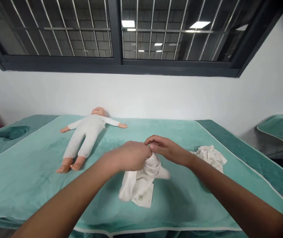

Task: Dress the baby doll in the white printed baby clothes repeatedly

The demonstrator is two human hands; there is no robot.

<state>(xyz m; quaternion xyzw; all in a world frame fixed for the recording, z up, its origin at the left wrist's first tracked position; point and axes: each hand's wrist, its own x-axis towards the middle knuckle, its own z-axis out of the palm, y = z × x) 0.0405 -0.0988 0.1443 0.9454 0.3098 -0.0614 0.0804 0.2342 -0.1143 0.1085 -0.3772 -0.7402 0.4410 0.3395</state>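
Both my hands meet above the middle of the green blanket (32,178). My left hand (131,156) is closed in a fist on the top of a small white garment (141,185), which hangs down from it. My right hand (165,148) pinches the same garment at its upper edge, fingers pressed together. A baby doll (86,134) in a white bodysuit lies on its back at the back left, arms spread, out of reach of both hands. A second crumpled white garment (212,157) lies on the blanket beyond my right forearm.
The blanket covers a table against a white wall (156,96) under a barred window (116,33). Another green-covered surface (280,129) stands at the right, and a dark green cloth (9,132) lies at the far left.
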